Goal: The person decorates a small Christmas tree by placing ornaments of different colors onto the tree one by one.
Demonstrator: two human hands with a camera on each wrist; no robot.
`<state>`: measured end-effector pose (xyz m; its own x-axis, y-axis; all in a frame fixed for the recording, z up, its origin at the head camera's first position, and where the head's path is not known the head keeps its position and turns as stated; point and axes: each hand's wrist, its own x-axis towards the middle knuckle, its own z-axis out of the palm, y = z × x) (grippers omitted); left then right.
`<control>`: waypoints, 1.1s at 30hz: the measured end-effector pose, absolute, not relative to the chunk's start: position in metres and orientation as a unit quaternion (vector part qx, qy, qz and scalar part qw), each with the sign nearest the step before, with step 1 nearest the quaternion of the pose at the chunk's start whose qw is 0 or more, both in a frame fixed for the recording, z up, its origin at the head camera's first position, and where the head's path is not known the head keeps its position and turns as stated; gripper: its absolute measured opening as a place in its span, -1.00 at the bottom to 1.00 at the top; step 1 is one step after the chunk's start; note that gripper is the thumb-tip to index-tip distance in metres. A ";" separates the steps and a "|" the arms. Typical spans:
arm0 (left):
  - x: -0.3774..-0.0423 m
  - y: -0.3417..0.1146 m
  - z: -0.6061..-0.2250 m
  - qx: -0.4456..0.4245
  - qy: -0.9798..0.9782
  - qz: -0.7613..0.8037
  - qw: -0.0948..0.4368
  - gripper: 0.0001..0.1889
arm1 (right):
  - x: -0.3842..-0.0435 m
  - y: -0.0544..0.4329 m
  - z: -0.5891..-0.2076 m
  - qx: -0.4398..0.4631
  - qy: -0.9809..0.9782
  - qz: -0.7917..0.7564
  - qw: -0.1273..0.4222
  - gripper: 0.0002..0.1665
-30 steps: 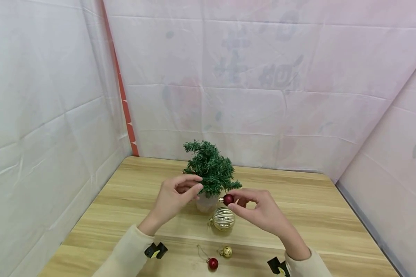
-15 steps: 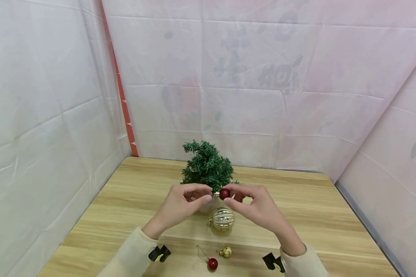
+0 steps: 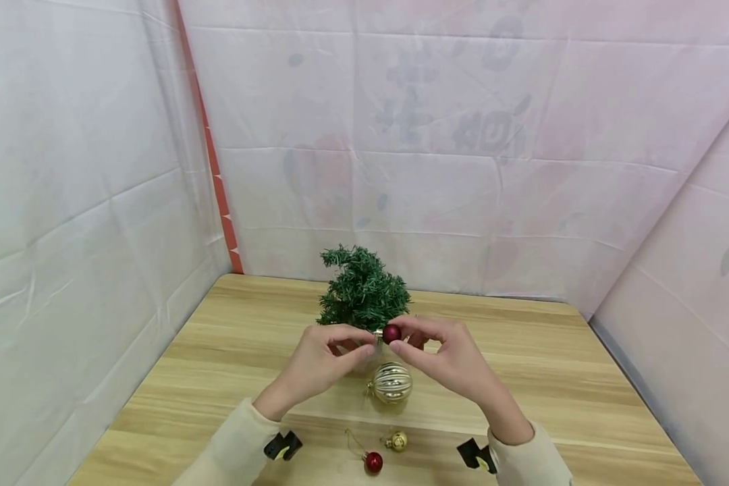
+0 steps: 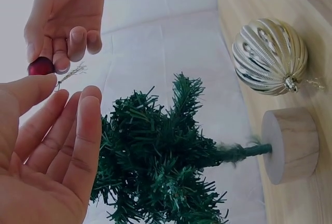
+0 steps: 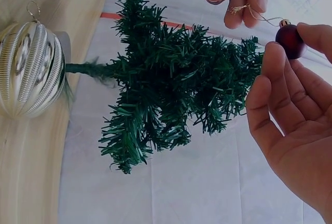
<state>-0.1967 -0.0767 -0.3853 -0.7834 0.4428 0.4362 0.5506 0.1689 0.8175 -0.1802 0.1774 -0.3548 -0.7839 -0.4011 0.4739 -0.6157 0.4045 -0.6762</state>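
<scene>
My right hand [image 3: 440, 347] pinches a small dark red Christmas bauble [image 3: 391, 333] between thumb and fingertips, its gold cap facing left. From the cap runs a thin gold string [image 5: 263, 18] with a frayed end. At that string are the thumb and forefinger of my left hand [image 3: 325, 358], closed together about it, with the other fingers loosely bent. Right behind both hands stands a small green artificial Christmas tree [image 3: 364, 290] on a round pale base [image 4: 290, 145], its lower part hidden by the hands in the head view. No baubles show on its branches.
A large ribbed gold bauble [image 3: 391, 383] lies in front of the tree's base. Nearer the front edge of the wooden table [image 3: 219, 351] lie a small gold bauble [image 3: 397, 441] and a small shiny red bauble [image 3: 373, 462] with a string loop. Pale cloth walls [image 3: 431, 189] enclose the table.
My left hand has moved right to the dark red bauble's string. My right hand has shifted slightly left and up with the bauble. The things on the table have stayed put.
</scene>
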 end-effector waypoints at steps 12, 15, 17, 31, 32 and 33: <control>-0.197 -0.074 -0.386 -0.327 -0.762 -0.556 0.050 -0.87 | -0.180 0.179 -0.356 0.301 -0.829 0.454 0.123 -0.73; -0.197 -0.074 -0.384 -0.322 -0.764 -0.557 0.052 -0.87 | -0.180 0.182 -0.358 0.304 -0.828 0.456 0.122 -0.74; -0.198 -0.075 -0.381 -0.319 -0.765 -0.557 0.054 -0.88 | -0.179 0.184 -0.361 0.300 -0.830 0.456 0.118 -0.74; -0.198 -0.077 -0.371 -0.309 -0.770 -0.549 0.102 -0.83 | -0.178 0.186 -0.369 0.300 -0.830 0.460 0.098 -0.75; -0.198 -0.077 -0.371 -0.310 -0.768 -0.551 0.104 -0.83 | -0.178 0.186 -0.370 0.300 -0.830 0.460 0.097 -0.75; -0.198 -0.076 -0.370 -0.310 -0.767 -0.551 0.106 -0.82 | -0.178 0.186 -0.371 0.300 -0.830 0.461 0.094 -0.75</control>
